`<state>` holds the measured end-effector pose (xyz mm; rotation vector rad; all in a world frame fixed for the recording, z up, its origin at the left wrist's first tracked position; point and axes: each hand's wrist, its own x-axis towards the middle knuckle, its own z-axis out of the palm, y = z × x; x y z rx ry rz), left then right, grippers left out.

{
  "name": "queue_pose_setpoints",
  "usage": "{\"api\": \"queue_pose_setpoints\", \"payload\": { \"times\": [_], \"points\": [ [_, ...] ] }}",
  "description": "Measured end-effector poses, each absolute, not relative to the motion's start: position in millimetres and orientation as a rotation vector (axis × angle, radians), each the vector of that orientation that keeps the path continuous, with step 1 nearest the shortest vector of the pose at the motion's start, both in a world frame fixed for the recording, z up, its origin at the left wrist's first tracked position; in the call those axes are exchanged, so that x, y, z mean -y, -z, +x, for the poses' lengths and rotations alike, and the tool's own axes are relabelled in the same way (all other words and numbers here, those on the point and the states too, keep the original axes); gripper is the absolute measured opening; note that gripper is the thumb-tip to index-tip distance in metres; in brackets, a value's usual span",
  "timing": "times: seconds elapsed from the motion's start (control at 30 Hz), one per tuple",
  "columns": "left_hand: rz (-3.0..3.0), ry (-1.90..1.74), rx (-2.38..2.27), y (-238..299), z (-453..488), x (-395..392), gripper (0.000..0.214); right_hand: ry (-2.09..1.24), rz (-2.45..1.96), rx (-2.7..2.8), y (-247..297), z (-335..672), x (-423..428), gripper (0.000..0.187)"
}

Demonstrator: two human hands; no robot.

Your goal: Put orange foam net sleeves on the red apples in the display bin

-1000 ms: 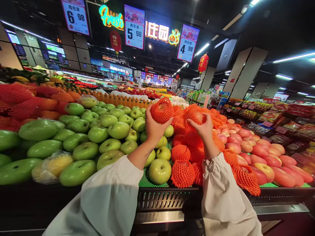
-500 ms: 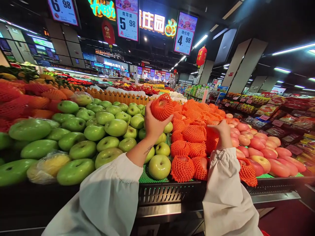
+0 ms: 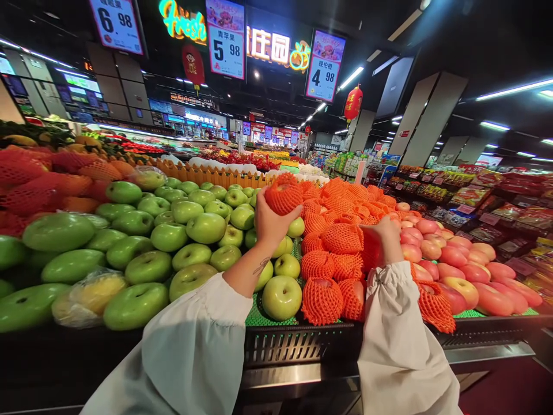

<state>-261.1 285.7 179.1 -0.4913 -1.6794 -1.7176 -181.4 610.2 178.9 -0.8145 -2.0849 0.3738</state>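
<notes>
My left hand [image 3: 268, 219] is raised over the fruit stand, closed around an apple wrapped in orange foam net [image 3: 284, 194]. My right hand [image 3: 386, 234] is lower and rests among the pile of net-wrapped apples [image 3: 341, 236], its fingers curled down into the nets; whether they grip one is hidden. Both arms wear white sleeves. Green apples [image 3: 206, 227] lie just left of my left hand.
Bare red apples [image 3: 458, 271] fill the bin to the right. A bagged fruit [image 3: 88, 291] lies among big green apples at the near left. The stand's dark slotted front edge [image 3: 298, 343] runs below. Price signs [image 3: 225, 39] hang overhead, more stands stretch behind.
My right hand, which held a netted apple up a second ago, has dropped to the pile and no longer shows one. My left hand keeps its netted apple raised.
</notes>
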Motion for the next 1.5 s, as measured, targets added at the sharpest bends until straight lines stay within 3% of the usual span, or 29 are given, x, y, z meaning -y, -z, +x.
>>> {"api": "queue_pose_setpoints", "payload": {
  "times": [0.1,0.23,0.4,0.6,0.77,0.9,1.1,1.27,1.5],
  "points": [
    [-0.566,1.671,1.871,-175.9,-261.2,-287.3,0.090,-0.422,-0.527,2.021,-200.7,-175.1,-566.6,0.102],
    [-0.797,1.479,2.084,-173.6,-256.8,-290.1,0.094,-0.643,0.269,2.137,-217.2,-168.3,-496.1,0.083],
    [-1.120,1.296,1.986,-175.1,-252.1,-289.1,0.096,-0.760,0.720,2.335,-206.6,-172.4,-451.5,0.095],
    [-1.308,1.213,1.910,-177.5,-250.2,-285.7,0.098,-0.836,0.575,2.209,-195.7,-183.4,-451.9,0.081],
    [-1.305,1.312,1.887,-174.1,-251.2,-288.4,0.093,-0.665,0.322,2.049,-207.6,-178.0,-468.2,0.067],
    [-1.224,1.314,1.887,-170.7,-253.1,-290.2,0.076,-0.488,-0.125,1.823,-217.2,-172.0,-516.7,0.068],
    [-1.187,1.315,1.918,-170.5,-251.9,-291.6,0.064,-0.488,-0.560,1.760,-209.7,-172.7,-578.5,0.075],
    [-1.214,1.291,1.946,-171.6,-251.2,-291.1,0.057,-0.545,-0.375,1.771,-205.3,-183.9,-568.6,0.088],
    [-1.239,1.243,1.977,-171.3,-252.1,-290.5,0.052,-0.468,0.002,2.226,-191.7,-207.2,-548.5,0.066]
  ]
}}
